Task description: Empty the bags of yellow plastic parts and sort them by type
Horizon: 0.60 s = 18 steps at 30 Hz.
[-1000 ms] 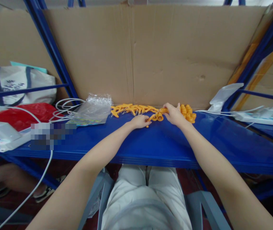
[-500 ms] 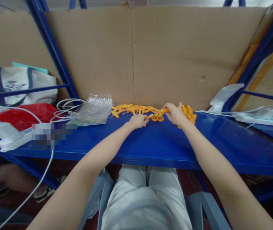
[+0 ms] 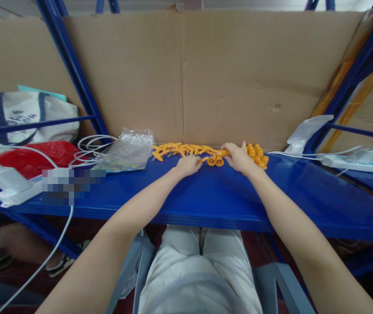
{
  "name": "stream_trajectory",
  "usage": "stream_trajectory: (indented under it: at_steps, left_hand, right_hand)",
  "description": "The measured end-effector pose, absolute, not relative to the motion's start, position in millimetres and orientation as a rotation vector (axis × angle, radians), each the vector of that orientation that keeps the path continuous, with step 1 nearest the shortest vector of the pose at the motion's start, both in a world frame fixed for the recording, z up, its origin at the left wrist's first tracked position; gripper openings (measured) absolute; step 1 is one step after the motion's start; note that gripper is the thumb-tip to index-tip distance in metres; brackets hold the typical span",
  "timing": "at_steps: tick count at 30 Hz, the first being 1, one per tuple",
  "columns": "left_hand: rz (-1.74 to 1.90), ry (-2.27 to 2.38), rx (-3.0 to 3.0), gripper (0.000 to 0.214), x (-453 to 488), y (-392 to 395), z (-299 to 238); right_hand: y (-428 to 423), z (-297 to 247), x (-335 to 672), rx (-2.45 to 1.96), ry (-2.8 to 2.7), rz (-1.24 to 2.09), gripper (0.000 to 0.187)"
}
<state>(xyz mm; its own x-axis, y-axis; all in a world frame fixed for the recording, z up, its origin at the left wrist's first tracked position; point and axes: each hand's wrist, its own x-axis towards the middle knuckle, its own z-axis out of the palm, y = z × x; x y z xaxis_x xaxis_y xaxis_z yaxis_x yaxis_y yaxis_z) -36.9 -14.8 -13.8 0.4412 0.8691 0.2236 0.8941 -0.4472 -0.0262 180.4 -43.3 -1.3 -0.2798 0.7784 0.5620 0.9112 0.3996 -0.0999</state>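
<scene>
My left hand (image 3: 189, 165) is closed, pinching a small yellow-orange plastic piece (image 3: 204, 159) that pokes out past its fingertips. My right hand (image 3: 238, 158) has its fingers bent over another yellow-orange plastic piece (image 3: 223, 153), mostly covered by them. Between the hands, two yellow cup-shaped parts (image 3: 219, 162) point their round hollow ends towards me. Behind my left hand lies a row of branched yellow plastic parts (image 3: 180, 148), with small shiny metal bits among them. Just right of my right hand is a bunch of rounded yellow parts (image 3: 261, 156).
Everything lies on a blue shelf (image 3: 212, 196) backed by a cardboard sheet (image 3: 232, 78). To the left are a clear plastic bag (image 3: 124, 150), white cables, a red bag (image 3: 39, 157) and a white power strip (image 3: 19, 189). Blue posts stand both sides. A person's leg shows lower left.
My right hand has shifted slightly left over the yellow piece. My left hand stays almost still, its small piece turned a little.
</scene>
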Motion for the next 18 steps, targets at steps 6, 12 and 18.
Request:
stream_trajectory:
  at_steps: [6, 12, 18]
  left_hand:
    - [-0.569, -1.645, -2.492, 0.035, -40, -5, -21]
    - [-0.861, -1.580, -2.422, 0.032, -44, 4, -24]
    - [-0.909, -1.417, -2.531, 0.036, -37, -3, -24]
  right_hand:
    - [-42, -2, 181, -1.426, -2.136, -0.307, 0.034]
    - [-40, -5, 185, -1.475, -2.136, -0.275, 0.035]
    - [-38, -8, 179, -1.425, -2.195, -0.222, 0.036]
